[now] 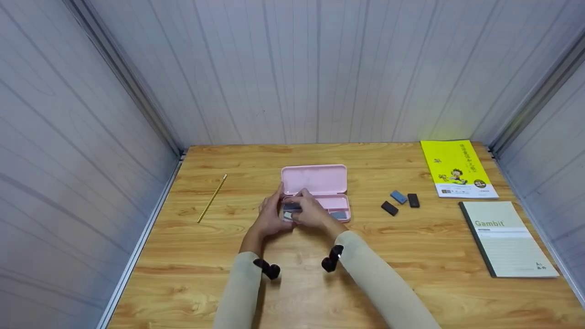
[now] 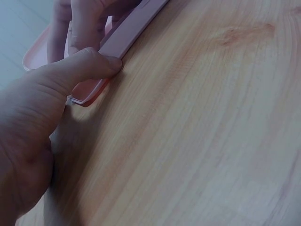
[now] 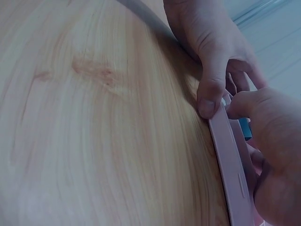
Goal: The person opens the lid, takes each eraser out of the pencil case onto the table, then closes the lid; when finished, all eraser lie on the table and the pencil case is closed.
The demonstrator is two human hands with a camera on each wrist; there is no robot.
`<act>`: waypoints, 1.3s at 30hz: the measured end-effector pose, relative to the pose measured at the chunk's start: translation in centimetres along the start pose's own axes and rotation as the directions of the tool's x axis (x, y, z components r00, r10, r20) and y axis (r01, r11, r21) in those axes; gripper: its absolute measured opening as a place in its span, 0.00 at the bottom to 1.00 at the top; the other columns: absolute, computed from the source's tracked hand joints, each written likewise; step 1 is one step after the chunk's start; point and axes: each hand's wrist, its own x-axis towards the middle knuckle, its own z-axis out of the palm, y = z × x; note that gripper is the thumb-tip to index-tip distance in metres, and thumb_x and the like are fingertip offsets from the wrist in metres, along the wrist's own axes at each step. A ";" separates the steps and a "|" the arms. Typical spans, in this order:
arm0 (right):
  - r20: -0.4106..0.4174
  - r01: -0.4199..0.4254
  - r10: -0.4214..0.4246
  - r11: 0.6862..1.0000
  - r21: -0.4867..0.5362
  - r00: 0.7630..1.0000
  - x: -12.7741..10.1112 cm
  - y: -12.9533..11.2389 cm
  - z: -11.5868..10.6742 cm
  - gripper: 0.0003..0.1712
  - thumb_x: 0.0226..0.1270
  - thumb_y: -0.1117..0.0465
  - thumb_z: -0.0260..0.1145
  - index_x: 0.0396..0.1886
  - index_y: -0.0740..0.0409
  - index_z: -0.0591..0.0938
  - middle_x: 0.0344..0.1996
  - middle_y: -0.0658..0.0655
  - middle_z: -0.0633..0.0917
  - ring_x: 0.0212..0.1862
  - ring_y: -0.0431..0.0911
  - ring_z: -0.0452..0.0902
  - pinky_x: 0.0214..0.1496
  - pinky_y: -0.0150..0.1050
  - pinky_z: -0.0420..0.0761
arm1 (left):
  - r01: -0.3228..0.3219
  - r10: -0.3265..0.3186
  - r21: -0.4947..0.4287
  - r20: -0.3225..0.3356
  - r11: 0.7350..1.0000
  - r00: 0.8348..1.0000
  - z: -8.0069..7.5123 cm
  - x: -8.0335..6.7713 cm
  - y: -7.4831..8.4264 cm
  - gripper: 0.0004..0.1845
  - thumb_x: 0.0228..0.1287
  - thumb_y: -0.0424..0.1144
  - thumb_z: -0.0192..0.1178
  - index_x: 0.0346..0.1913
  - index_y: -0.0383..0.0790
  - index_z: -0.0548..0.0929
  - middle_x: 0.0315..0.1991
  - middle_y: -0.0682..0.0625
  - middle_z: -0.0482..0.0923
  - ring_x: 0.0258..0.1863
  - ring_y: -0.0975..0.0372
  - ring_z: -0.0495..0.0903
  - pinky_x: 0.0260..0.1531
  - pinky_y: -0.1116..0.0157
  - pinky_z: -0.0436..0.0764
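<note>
Left hand (image 1: 269,220) and right hand (image 1: 312,212) close together at an open pink case (image 1: 315,179).
The left grips one end; the right reaches inside at a dark block (image 1: 290,207), pinching or not I can't tell. A gold pencil (image 1: 212,198) lies left of both.

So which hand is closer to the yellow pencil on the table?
Left. The left hand grips the left end of the pink case, just right of the yellow pencil; the right hand is over the case, farther right from the pencil.
</note>
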 end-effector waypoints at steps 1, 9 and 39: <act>-0.003 0.001 -0.001 1.000 0.004 1.000 0.1 0.3 0.1 0.34 0.59 0.66 0.73 0.69 0.50 0.90 0.55 0.63 0.78 0.54 0.53 0.78 0.64 0.48 0.82 | 0.007 -0.007 -0.008 0.004 1.000 1.000 0.0 0.0 0.1 0.73 0.46 0.46 0.86 0.93 0.41 0.52 0.77 0.39 0.80 0.72 0.40 0.71 0.80 0.34 0.54; -0.055 -0.008 0.012 0.998 0.066 0.998 0.3 1.3 0.3 0.33 0.59 0.70 0.77 0.65 0.47 0.90 0.53 0.60 0.81 0.55 0.52 0.82 0.66 0.50 0.85 | 0.028 -0.028 -0.013 0.010 1.000 1.000 -0.2 0.0 0.2 0.73 0.45 0.43 0.87 0.93 0.42 0.52 0.77 0.39 0.80 0.73 0.39 0.70 0.81 0.35 0.53; -0.105 -0.048 0.086 0.946 0.320 0.991 -1.0 -1.4 -3.0 0.30 0.68 0.67 0.82 0.69 0.67 0.85 0.43 0.64 0.88 0.39 0.37 0.79 0.46 0.29 0.80 | 0.076 -0.075 -0.003 0.040 0.997 0.996 -0.1 0.1 0.4 0.75 0.45 0.42 0.89 0.94 0.47 0.51 0.84 0.41 0.75 0.77 0.41 0.68 0.81 0.38 0.53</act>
